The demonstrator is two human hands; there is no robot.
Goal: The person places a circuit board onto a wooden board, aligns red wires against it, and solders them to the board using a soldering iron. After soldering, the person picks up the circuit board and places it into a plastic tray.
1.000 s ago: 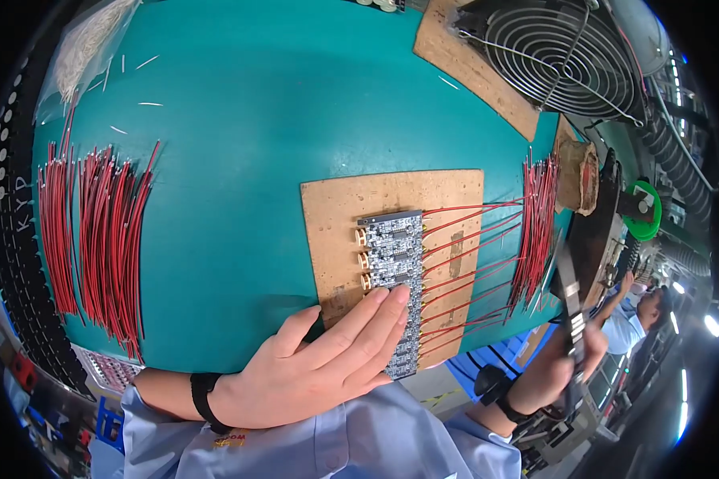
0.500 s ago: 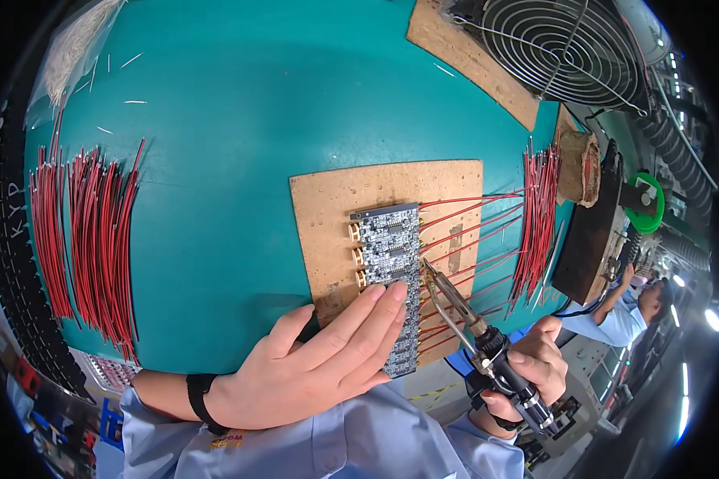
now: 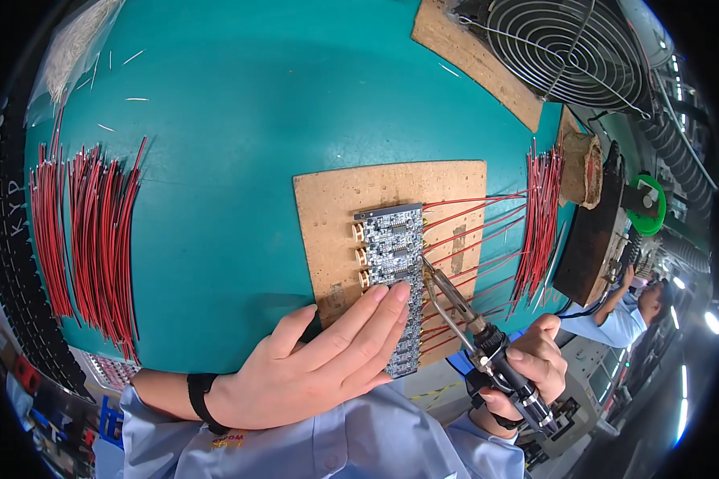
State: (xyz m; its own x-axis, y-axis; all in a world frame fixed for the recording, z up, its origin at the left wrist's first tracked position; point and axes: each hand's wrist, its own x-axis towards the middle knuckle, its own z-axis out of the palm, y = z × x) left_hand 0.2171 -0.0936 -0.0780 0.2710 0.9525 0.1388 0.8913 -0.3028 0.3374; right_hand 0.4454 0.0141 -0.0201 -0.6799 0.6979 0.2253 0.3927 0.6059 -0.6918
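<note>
A strip of small blue-grey circuit boards (image 3: pixel 393 255) lies on a brown fibreboard mat (image 3: pixel 335 207), with red wires (image 3: pixel 471 219) running off its right edge. My left hand (image 3: pixel 327 359) lies flat on the lower half of the strip, fingers apart, pressing it down. My right hand (image 3: pixel 527 371) grips the black handle of a soldering iron (image 3: pixel 463 311). The iron's tip touches the right edge of the strip, just above my left fingertips.
Bundles of loose red wires lie at the left (image 3: pixel 88 239) and at the right (image 3: pixel 542 215) of the teal table (image 3: pixel 240 120). A wire-guard fan (image 3: pixel 567 48) stands at the back right. A black iron stand (image 3: pixel 591 239) sits right. Another person (image 3: pixel 627 315) works beyond it.
My right hand brought the soldering iron in from the right edge of the table to the circuit boards; its tip now rests against the strip. My left hand has stayed on the boards.
</note>
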